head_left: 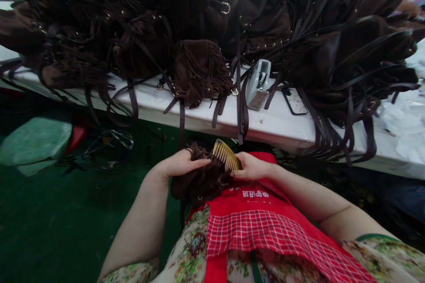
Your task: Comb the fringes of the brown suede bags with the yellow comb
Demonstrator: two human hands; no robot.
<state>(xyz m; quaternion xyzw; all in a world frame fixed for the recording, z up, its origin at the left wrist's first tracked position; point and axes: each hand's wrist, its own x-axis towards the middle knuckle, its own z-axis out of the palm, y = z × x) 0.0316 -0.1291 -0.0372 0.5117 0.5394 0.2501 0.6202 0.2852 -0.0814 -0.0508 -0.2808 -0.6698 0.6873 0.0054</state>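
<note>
On my lap rests a dark brown fringed bag [199, 185], its fringe bunched toward the top. My left hand [181, 162] grips the bag at its left side, thumb lying across the fringe and the other fingers hidden behind it. A yellow comb [226, 155] with wide teeth is pinched in my right hand [249, 167] by its right end. The teeth point down and left, close over the fringe; whether they touch the strands I cannot tell. A red apron [249, 194] lies under the bag.
Along the white table [212, 119] ahead, many dark brown bags [199, 70] are heaped, straps hanging over the front edge. A grey tape dispenser [259, 84] and a phone [294, 101] lie among them. On the green floor at left is a pale plastic-wrapped bundle [40, 139].
</note>
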